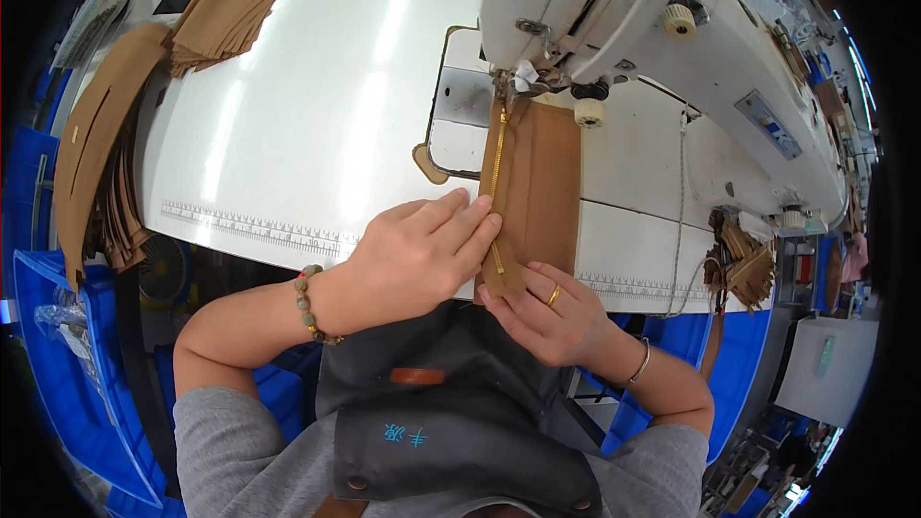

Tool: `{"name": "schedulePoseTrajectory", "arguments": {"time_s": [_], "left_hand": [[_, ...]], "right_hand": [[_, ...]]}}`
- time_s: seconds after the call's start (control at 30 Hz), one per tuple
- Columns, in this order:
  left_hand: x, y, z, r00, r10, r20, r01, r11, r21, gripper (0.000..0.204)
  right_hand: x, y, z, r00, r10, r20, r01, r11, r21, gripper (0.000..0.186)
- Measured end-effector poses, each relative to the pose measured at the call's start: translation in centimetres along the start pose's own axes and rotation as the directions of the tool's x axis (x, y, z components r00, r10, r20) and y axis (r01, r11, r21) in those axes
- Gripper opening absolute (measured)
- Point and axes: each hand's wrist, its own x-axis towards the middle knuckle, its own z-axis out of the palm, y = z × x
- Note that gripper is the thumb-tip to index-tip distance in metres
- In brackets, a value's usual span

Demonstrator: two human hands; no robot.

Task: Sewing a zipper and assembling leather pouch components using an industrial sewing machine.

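A brown leather piece lies on the sewing machine bed, its far end under the needle and presser foot. Along its left side runs a brown zipper with gold teeth. My left hand lies over the zipper's left edge, fingers stretched out and its thumb out of sight. At the near end, my right hand pinches the tail of the zipper and leather between thumb and fingers. The white sewing machine stands over the far right of the work.
Stacked brown leather pieces lie at the far left of the white table. Long brown strips hang over its left edge. A bundle of brown scraps sits at the right edge. Blue bins stand below.
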Motion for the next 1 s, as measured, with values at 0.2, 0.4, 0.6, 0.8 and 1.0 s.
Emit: {"name": "schedulePoseTrajectory", "arguments": {"time_s": [0.2,0.4,0.6,0.8,1.0], "left_hand": [[0.5,0.8,0.6,1.0,-0.018,0.01,0.018,1.0,0.01,0.042],[0.5,0.9,0.5,0.999,-0.035,0.007,0.035,0.999,0.0,0.044],[0.5,0.9,0.5,1.0,-0.017,0.015,0.016,1.0,0.025,0.046],[0.4,0.8,0.2,1.0,-0.027,0.004,0.027,1.0,0.004,0.047],[-0.2,0.5,0.7,0.999,0.01,-0.037,-0.009,0.999,0.034,0.046]], "right_hand": [[0.4,-0.3,0.2,1.0,0.012,-0.021,-0.012,1.0,-0.006,0.019],[1.1,-0.4,0.5,0.996,0.014,-0.083,-0.014,1.0,-0.007,0.017],[0.9,-0.8,0.8,0.996,0.007,-0.084,-0.008,1.0,-0.006,0.017],[0.7,-0.9,0.7,0.997,0.018,-0.079,-0.018,1.0,0.007,0.025],[0.7,-0.8,0.5,0.999,0.03,-0.018,-0.03,1.0,0.008,0.036]]}}
